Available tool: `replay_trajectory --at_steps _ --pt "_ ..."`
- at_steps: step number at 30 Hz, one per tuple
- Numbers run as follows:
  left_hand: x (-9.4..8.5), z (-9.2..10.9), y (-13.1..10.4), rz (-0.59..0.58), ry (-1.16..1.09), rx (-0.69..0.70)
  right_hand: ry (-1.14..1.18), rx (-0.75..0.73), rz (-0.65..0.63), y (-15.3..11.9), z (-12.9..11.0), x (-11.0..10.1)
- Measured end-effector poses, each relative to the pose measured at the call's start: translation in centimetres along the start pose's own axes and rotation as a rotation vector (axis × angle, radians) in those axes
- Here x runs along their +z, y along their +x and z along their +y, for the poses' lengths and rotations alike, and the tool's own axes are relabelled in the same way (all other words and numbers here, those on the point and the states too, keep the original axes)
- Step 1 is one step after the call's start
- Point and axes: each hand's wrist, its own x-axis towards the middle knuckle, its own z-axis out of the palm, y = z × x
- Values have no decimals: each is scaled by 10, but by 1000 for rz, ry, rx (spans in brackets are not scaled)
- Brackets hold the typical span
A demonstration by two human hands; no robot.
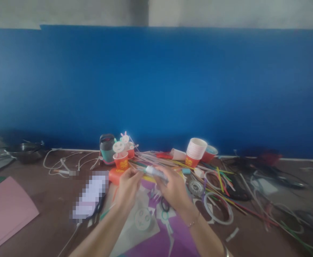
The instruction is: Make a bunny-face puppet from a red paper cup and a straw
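Note:
Over the middle of the table, my right hand (174, 187) is closed around a white glue tube (152, 171), whose pale end points left. Just left of it, my left hand (129, 185) is pinched shut; what sits between its fingertips is too blurred to name. Below the hands lies a round white paper face (142, 218) with a green outline, on a pale sheet (129, 237). Purple paper (151, 248) is partly under that sheet. A dark ring-shaped handle (165, 205) shows beside my right wrist.
Behind my hands stand red paper cups (121, 161) with animal faces, a teal-and-black device (107, 148) and a stack of cups (196, 151). Coloured sticks (151, 157) and a clear tubing coil (218, 208) lie around. At left are a phone (90, 196) and pink paper (10, 217).

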Motion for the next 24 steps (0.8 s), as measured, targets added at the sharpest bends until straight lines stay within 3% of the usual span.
replay_trajectory --at_steps 4,9,24 --pt "0 -1 1 -5 -5 3 -6 -3 -50 0 0 -1" --pt "1 -1 -1 -14 -9 -3 -22 -7 -7 0 1 -1" --pt "-2 -1 1 -28 3 5 -14 -21 -53 0 3 -2"
